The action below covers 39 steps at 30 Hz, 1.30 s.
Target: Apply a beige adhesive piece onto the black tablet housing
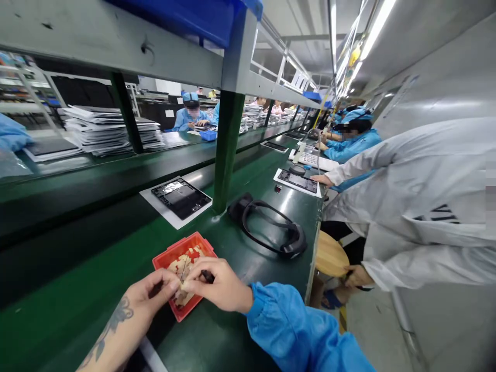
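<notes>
Over a red plastic tray (158, 262), both hands meet with their fingertips almost together. Small flat tan pieces (194, 253) lie scattered in the tray. My left hand (153, 294) is closed in a pinch, thumb against index finger; whatever sits between them is too small to name. My right hand (222, 287), in a blue sleeve, is closed around a thin tool with a dark end (208, 276). A fine metal line rises near its fingertips, above the tray. The exact kind of tool cannot be made out.
A black strapped headset (267, 227) lies right of the tray on the green bench. Behind the tray, a black device panel (181, 198) rests on a white sheet, beside a green post (226, 150). A person in a white coat (406, 181) stands at right, near a wooden stool (331, 254).
</notes>
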Tool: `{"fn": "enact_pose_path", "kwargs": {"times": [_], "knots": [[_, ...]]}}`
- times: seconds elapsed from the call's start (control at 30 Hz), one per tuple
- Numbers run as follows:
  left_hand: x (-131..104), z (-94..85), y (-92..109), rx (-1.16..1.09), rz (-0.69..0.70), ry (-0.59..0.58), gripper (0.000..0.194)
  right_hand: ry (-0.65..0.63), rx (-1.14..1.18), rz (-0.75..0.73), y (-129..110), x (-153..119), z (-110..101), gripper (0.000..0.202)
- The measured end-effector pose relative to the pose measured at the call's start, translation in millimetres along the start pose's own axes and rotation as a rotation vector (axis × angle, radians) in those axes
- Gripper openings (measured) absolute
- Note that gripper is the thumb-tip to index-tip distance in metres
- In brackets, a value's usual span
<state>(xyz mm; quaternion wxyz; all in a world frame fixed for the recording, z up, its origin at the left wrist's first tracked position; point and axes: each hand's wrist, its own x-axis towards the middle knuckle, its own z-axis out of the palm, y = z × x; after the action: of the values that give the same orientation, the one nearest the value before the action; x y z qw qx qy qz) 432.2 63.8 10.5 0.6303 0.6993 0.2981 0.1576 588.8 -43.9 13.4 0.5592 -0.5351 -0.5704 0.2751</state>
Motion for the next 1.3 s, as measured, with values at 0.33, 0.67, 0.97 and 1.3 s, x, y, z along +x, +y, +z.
{"fn": "enact_pose_path", "kwargs": {"times": [0.33,0.67,0.97,1.3], "knots": [[-2.4,14.9,15.8,-0.294,-0.030,-0.068,0.028,0.072,-0.064,-0.016,5.5,-1.7,-2.2,0.008],[-2.5,17.0,23.5,-0.363,-0.007,-0.011,0.027,0.056,-0.136,0.048,-2.0,2.3,-7.3,0.016],[-3.6,17.6,20.6,-0.237,0.117,0.082,0.028,0.030,-0.089,0.089,3.5,2.2,-6.9,0.014],[-3.0,6.3,22.7,-0.155,0.158,0.092,0.014,0.045,-0.067,0.136,0.8,2.9,-9.1,0.018]]}}
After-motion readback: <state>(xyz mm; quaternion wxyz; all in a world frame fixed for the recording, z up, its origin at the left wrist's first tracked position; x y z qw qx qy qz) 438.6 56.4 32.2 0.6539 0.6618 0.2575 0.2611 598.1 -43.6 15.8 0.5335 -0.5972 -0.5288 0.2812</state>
